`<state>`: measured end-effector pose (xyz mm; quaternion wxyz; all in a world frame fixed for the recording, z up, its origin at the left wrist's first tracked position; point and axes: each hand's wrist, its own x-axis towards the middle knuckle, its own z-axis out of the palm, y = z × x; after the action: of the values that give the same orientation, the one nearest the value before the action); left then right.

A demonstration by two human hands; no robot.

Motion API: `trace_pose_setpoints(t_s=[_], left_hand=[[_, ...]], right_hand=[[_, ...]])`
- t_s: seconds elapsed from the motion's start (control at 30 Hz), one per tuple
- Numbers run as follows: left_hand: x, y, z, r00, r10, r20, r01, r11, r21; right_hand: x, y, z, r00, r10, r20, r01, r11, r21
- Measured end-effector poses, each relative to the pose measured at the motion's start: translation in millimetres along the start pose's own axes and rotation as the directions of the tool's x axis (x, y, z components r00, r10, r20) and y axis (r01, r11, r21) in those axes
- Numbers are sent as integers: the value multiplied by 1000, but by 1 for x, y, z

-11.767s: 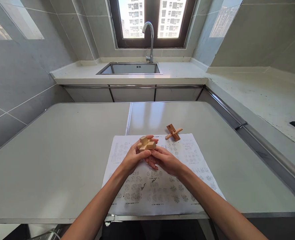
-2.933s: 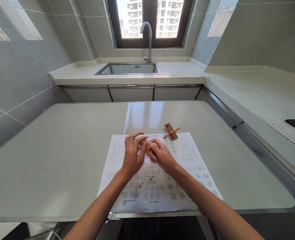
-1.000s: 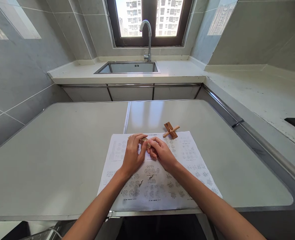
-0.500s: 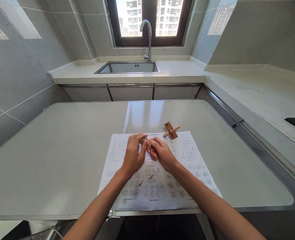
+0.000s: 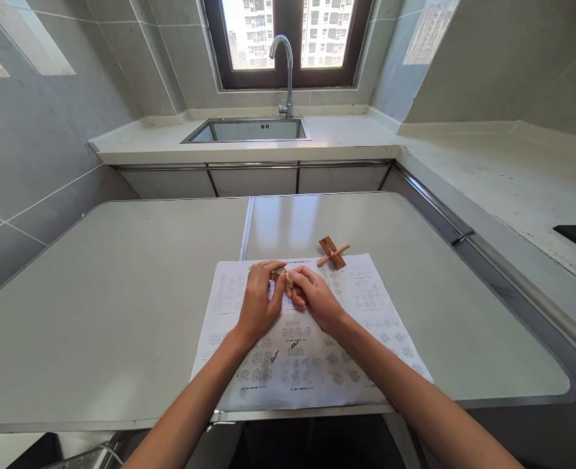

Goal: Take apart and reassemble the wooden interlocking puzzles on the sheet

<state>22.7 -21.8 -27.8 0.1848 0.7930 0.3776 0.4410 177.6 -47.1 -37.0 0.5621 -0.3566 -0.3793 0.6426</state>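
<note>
Small wooden puzzle pieces show between my fingertips over the upper part of a printed sheet. My left hand is closed around them from the left, thumb toward me. From the right, my right hand pinches the same pieces, its thumb and forefinger meeting the left fingertips. How the pieces fit together is mostly hidden by my fingers. Beyond my right hand, a crossed wooden assembly, a dark flat piece with a lighter stick across it, lies at the sheet's top edge.
The pale table has a seam down its middle. Behind it stands a counter with a sink and a curved faucet under a window. A metal rail runs along the right, below another counter. Tiled wall borders the left.
My hands keep nearly the same hold on the wooden pieces, which have turned very slightly. The whole view has shifted a little; the crossed assembly stays in place.
</note>
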Motion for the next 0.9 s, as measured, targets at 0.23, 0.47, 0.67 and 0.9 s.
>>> trace_pose_setpoints(t_s=[0.23,0.47,0.67,0.9], left_hand=[[0,-1,0,993,-112,43,116,988,-104],[-1,-1,-2,966,-256,41,259,954,-154],[2,2,-6,941,-338,24,335,915,-223],[6,2,-3,934,-348,77,355,888,-291]], right_hand=[[2,-2,1,999,34,-9,-34,997,71],[2,-8,-4,997,80,21,-82,972,222],[3,-7,-6,995,93,38,-100,954,282],[4,-8,-5,993,106,50,-116,947,300]])
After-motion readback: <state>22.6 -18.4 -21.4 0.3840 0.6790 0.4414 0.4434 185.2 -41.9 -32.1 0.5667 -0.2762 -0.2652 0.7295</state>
